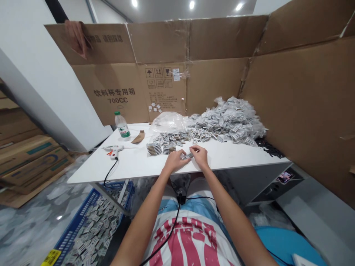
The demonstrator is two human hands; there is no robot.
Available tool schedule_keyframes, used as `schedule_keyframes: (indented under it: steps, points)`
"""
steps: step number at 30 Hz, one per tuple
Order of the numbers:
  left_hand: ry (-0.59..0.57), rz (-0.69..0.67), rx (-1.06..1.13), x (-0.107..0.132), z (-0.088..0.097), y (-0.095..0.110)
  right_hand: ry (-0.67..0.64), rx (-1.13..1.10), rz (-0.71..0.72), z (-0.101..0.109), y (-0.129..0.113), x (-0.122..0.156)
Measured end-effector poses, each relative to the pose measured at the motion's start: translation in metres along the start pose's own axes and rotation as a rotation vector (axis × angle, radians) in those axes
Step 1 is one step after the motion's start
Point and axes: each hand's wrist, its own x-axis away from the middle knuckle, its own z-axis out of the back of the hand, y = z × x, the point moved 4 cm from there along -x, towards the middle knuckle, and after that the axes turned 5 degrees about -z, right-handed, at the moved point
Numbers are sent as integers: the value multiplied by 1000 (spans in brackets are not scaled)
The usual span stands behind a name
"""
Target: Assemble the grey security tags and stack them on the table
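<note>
My left hand (174,161) is closed around a small grey-and-white flat piece (187,156) near the front edge of the white table (138,168). The fingers of my right hand (200,156) pinch the same piece from the other side. Its details are partly hidden by my fingers. Just left of my hands stand two neat stacks of similar pieces, a larger stack (154,149) and a smaller stack (169,149). Behind them spreads a loose heap of slotted pieces (173,138). Farther right rises a mound of pieces in clear plastic bags (233,120).
A glue gun (114,152) with a cord, a green-capped bottle (122,126) and a brown scrap (138,137) are on the left. Cardboard walls (216,81) enclose the back and right. Another person's hand (77,38) hangs over the cardboard. Below is a blue basket (74,221) of pieces.
</note>
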Motion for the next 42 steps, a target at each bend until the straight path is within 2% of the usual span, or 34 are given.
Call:
schedule_keyframes:
  steps: [8, 13, 19, 42]
  points:
    - [12, -5, -19, -1, 0, 1, -74, 37, 61, -4, -1, 2]
    - [22, 8, -48, -1, 0, -1, -103, 139, 104, -5, 0, 1]
    - [25, 25, -68, -2, 0, -1, -109, 229, 104, -7, 6, -1]
    - [5, -21, -69, -2, -3, -3, -143, 281, 100, -13, 5, -4]
